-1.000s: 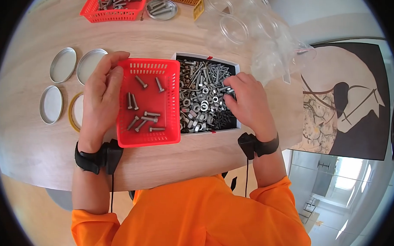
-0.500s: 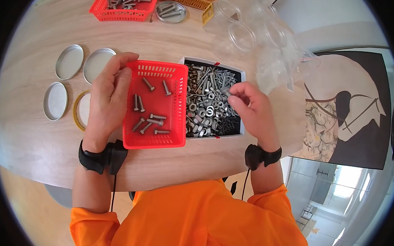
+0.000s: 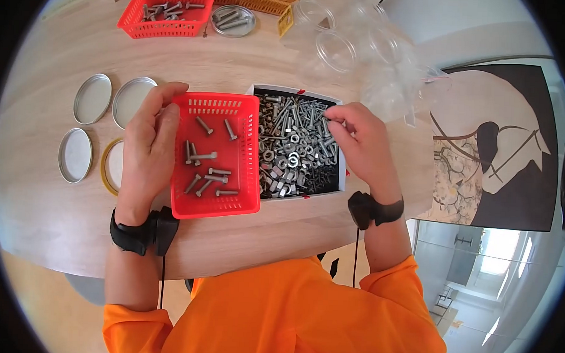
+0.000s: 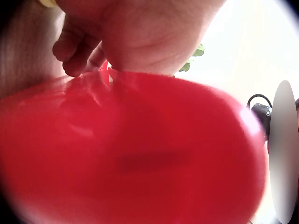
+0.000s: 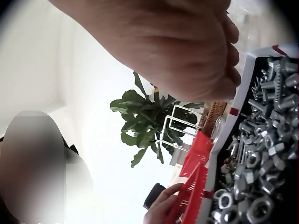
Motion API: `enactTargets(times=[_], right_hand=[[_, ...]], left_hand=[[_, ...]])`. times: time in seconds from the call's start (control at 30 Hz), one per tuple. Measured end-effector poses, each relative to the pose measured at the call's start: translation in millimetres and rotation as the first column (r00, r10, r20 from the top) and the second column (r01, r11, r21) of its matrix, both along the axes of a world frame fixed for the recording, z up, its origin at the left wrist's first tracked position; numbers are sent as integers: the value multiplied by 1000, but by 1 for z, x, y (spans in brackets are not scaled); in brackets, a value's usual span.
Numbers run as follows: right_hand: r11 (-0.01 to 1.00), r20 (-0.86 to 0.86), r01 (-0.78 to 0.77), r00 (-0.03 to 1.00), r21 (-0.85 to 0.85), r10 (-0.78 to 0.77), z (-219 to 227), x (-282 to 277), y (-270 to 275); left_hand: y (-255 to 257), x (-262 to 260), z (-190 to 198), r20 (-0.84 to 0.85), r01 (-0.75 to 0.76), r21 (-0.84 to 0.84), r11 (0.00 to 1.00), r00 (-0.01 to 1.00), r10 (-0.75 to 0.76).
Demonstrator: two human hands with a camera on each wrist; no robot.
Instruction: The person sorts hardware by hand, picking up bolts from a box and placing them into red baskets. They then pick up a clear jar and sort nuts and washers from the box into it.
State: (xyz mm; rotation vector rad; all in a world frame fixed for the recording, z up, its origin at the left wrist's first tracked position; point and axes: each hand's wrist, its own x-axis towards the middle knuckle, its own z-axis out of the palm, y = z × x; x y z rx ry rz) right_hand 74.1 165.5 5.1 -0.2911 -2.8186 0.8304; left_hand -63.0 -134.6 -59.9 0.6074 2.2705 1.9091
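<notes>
My left hand (image 3: 148, 148) grips the left rim of a red rectangular plastic basket (image 3: 236, 159) with slotted walls. Silver metal bolts (image 3: 230, 130) lie scattered over its floor. From above, the basket overlaps the left side of a white-walled, black-lined rectangular box (image 3: 276, 88), which is filled with a pile of loose silver nuts, bolts and screws (image 3: 294, 146). My right hand (image 3: 366, 145) is at that box's right side, fingers loosely bent, a narrow space between thumb and forefinger; their tips are close to the pile, and whether they touch it I cannot tell. Left of the basket, on the pale wooden worktop (image 3: 255, 63), lie three round silver metal lids (image 3: 92, 99) and one gold-rimmed lid (image 3: 113, 165), partly behind my left hand.
</notes>
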Motion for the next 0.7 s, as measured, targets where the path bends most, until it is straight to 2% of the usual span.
enactTargets(times=[0.07,0.17,0.27,0.37,0.47,0.57,0.67,0.7], right_hand=[[979,31,-25,999,204,19,-7,-7,-2],[935,52,-88,996,343,74,-21,-16,-4],[936,49,-75,997,344,62,-23,-16,-1],[998,128,46,990,50,-52,-10,-7,-2],[964,114,96,991,-248,-69,2,0,-9],[941,72,-49,994,-335,78,14,0,-42],[863,-77,-162,987,-478,143,13,-4,-61],[873,-113,-132,990,-469,89,13,-6,-58]], left_hand=[[1,-1,-2,-6,3,-6,1000,1000,-3],[0,-1,-1,-7,8,-17,1000,1000,-8],[-2,-2,1,-3,20,-39,999,1000,-20],[-4,-2,2,50,50,-53,997,998,-47],[-4,-1,2,46,46,-47,998,998,-44],[-3,-2,2,53,52,-47,998,997,-50],[-2,-2,1,47,42,-29,999,998,-41],[-1,-1,1,20,25,-17,1000,999,-25]])
